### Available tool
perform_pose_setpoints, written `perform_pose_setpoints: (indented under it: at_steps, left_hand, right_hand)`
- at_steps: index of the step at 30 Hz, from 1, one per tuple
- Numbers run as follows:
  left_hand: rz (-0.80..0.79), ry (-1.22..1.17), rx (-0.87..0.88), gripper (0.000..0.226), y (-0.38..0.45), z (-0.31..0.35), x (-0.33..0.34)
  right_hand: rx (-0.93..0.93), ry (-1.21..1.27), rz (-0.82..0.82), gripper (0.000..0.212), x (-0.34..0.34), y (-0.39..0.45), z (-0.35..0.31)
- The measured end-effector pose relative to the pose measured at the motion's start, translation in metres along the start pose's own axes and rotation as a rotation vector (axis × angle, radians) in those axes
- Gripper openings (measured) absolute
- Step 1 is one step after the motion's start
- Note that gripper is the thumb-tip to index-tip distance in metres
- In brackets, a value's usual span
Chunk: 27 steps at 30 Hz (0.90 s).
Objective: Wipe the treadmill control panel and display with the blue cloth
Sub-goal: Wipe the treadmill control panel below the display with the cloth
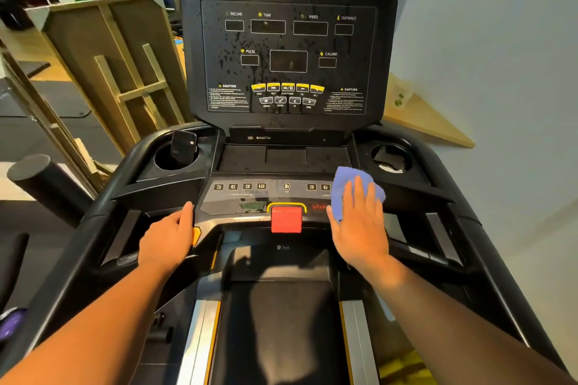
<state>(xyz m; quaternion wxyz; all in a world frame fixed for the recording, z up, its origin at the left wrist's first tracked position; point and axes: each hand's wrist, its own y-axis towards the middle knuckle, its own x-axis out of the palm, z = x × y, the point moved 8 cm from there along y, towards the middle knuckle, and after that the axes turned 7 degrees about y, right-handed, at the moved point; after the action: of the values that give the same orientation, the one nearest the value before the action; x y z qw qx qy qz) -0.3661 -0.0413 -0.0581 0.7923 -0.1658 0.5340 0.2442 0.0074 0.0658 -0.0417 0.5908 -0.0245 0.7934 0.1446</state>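
Blue cloth (344, 189) lies bunched at the right end of the lower control panel (250, 197), right of centre in the frame, flattened under the right hand (359, 222), whose fingers (358, 194) are straight and slightly spread on top of it, pressing rather than pinching. The left hand (170, 233), lower left of centre, curls its fingers around the panel's left edge to brace. To do this step well, I would keep the palm flat and sweep in overlapping passes from right to left across the number keys, pressing lightly near the red safety key (286, 219) and the start and stop buttons so nothing gets triggered, then refold to a dry face before going up. The upright display (287, 56), in the upper centre, appears speckled with droplets and probably needs top-to-bottom strokes so drips are not chased over cleaned areas. Counted: one cloth, two hands, one display with seven readout windows, five yellow buttons (287, 87) over four dark ones, two cup holders, the left one (175, 159) holding one dark phone-like object (183, 145), and one red key.
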Motion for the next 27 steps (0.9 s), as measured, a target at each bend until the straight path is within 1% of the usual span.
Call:
perform_pose_setpoints:
  at_steps: [2,4,7,9,11,13,15,16,18,19,22,25,27]
  left_hand:
    - [-0.002,-0.011,-0.002,0.061,0.0,0.0,0.0]
    - [0.0,-0.006,-0.006,0.06,0.0,0.001,0.0]
    - [0.005,-0.003,-0.005,0.06,0.0,0.001,-0.001]
    - [-0.002,0.004,-0.011,0.057,-0.001,0.001,-0.002]
    - [0.005,-0.004,-0.008,0.06,-0.001,0.001,-0.002]
    - [0.017,-0.011,-0.008,0.063,0.0,0.0,-0.002]
    - [0.018,-0.008,-0.009,0.064,0.0,-0.001,-0.002]
    - [0.017,-0.012,-0.005,0.064,0.0,-0.001,-0.002]
    - [0.016,-0.016,0.003,0.065,0.0,-0.001,-0.001]
    - [0.019,-0.014,0.004,0.066,0.0,-0.001,-0.001]
    - [0.037,-0.001,0.002,0.067,0.0,-0.001,-0.003]
    - [0.03,-0.001,-0.009,0.069,0.0,-0.003,-0.002]
    - [0.037,-0.003,-0.009,0.069,0.001,-0.003,-0.002]
  right_hand:
    - [-0.134,-0.064,0.001,0.069,0.004,-0.018,-0.003]
    - [-0.268,-0.13,-0.036,0.067,0.01,-0.044,-0.007]
    - [-0.299,-0.124,-0.094,0.068,0.016,-0.047,-0.014]
    - [-0.321,-0.049,-0.112,0.07,0.016,-0.026,-0.036]
    - [-0.296,0.019,-0.197,0.073,0.02,-0.002,-0.064]
    - [-0.318,-0.004,-0.207,0.074,0.019,0.008,-0.091]
    - [-0.385,-0.028,-0.238,0.075,0.02,0.002,-0.098]
    - [-0.448,-0.032,-0.234,0.075,0.021,-0.006,-0.096]
    - [-0.572,-0.031,-0.185,0.071,0.024,-0.026,-0.085]
    - [-0.592,-0.021,-0.166,0.069,0.025,-0.033,-0.078]
    - [-0.563,-0.005,-0.198,0.071,0.029,-0.028,-0.073]
    - [-0.54,0.018,-0.297,0.073,0.034,-0.001,-0.103]
    - [-0.51,0.037,-0.301,0.073,0.035,0.013,-0.12]
